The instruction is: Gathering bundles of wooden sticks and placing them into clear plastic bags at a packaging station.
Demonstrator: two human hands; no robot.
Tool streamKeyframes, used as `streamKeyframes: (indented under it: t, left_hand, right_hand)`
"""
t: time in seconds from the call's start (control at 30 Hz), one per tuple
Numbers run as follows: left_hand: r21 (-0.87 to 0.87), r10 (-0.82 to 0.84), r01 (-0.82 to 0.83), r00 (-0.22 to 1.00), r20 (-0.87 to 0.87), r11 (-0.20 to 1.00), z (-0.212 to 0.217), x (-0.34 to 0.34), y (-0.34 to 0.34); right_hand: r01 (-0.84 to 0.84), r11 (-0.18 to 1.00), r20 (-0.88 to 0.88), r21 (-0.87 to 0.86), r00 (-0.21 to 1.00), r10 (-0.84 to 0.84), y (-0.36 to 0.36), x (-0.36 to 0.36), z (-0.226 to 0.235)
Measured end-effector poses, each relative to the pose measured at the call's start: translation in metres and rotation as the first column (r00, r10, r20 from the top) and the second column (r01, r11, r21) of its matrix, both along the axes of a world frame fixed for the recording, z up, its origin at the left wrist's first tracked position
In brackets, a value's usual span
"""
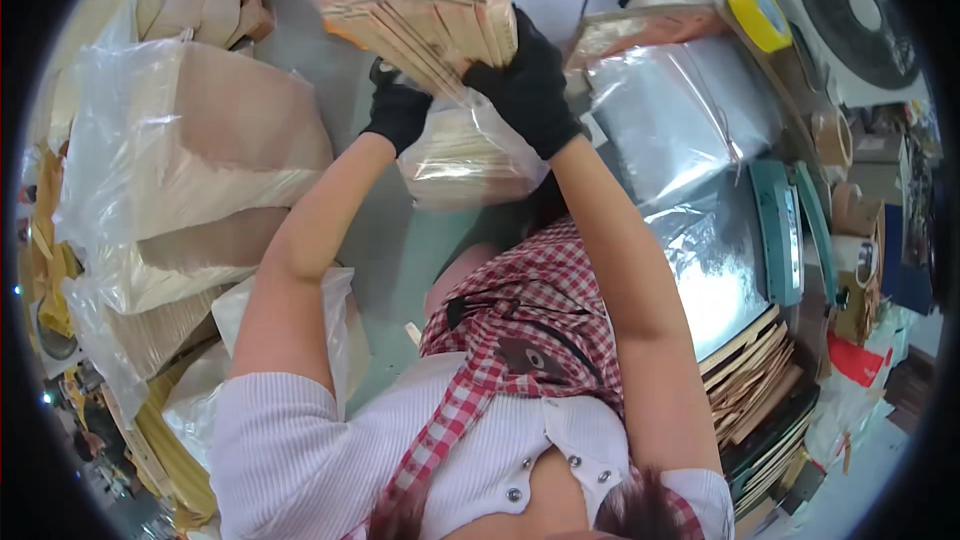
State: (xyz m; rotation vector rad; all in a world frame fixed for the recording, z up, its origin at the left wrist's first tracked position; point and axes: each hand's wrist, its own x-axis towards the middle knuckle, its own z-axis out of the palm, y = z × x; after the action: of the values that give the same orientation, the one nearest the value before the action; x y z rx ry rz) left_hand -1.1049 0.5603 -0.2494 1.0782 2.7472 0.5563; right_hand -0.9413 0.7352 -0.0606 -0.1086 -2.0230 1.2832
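Both my hands wear black gloves. They hold a clear plastic bag of flat brown, layered pieces (425, 25), tilted up in front of me. My right hand (525, 90) wraps round the bundle's right side, with the thumb across its lower edge. At its lower left, my left hand (400, 105) is closed against the plastic, its fingertips partly hidden. Just below the hands is another clear-wrapped stack of pale flat pieces (470, 155); I cannot tell whether it is joined to the held bag.
Large plastic-wrapped brown blocks (245, 105) are piled on the left. On the right lie silvery clear plastic bags (685, 115), a teal device (777, 230) and a stack of thin brown sheets (750, 380). A yellow tape roll (760, 15) stands at the upper right.
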Motion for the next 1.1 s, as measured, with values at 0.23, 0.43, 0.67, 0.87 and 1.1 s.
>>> streamKeyframes:
  t: [0.23, 0.43, 0.67, 0.87, 1.1]
  left_hand:
    - [0.409, -0.333, 0.129, 0.812, 0.479, 0.903, 0.038, 0.079, -0.055]
    - [-0.073, -0.383, 0.382, 0.924, -0.003, 0.921, 0.09, 0.085, -0.047]
    - [-0.194, -0.478, 0.469, 0.879, 0.002, 0.862, 0.103, 0.033, -0.052]
    - [-0.175, -0.615, 0.594, 0.717, -0.328, 0.785, 0.127, 0.039, -0.072]
    - [-0.256, -0.585, 0.528, 0.759, -0.287, 0.81, 0.119, 0.046, -0.012]
  right_hand:
    - [-0.207, 0.968, 0.279, 0.141, 0.947, 0.162, -0.001, 0.013, -0.034]
    - [-0.163, 0.967, 0.181, 0.194, 0.975, 0.128, -0.024, -0.001, -0.012]
    - [-0.538, 0.825, 0.758, 0.169, 0.607, 0.24, 0.004, 0.054, -0.074]
    - [-0.608, 0.794, 0.867, -0.009, 0.391, 0.31, 0.03, -0.03, -0.085]
    - [-0.088, 0.836, 0.456, 0.542, 0.866, -0.204, -0.064, 0.038, -0.11]
